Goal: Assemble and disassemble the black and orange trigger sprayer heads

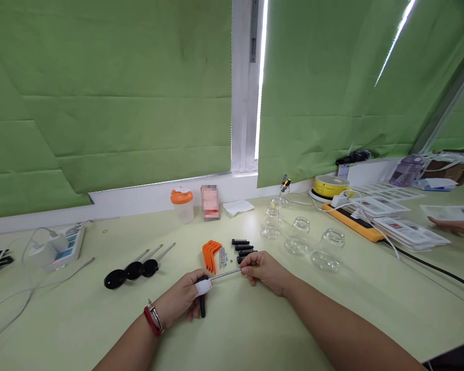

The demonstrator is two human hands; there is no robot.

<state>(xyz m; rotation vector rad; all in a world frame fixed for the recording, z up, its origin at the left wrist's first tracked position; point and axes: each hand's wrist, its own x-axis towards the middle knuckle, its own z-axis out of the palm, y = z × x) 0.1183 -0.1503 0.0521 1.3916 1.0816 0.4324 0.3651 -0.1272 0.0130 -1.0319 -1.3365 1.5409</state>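
My left hand (191,296), a white bandage on its thumb, is closed round a black disc (203,305) seen edge-on. From the disc a thin metal rod (225,274) runs right to my right hand (261,270), whose fingertips pinch its far end. Whether a small part sits in that pinch is hidden. Just beyond my hands lie fanned orange curved pieces (211,255), several metal screws (223,256) and black ribbed pieces (243,248), the nearest partly covered by my right fingers. Three more black discs with rods (134,270) rest to the left.
Several clear glass jars (328,250) stand right of my right hand. An orange-lidded cup (182,205) and a pink box (210,202) are at the back. White cables (25,299) and a power strip (65,248) lie left. Another person's hand (458,222) holds a sheet at far right.
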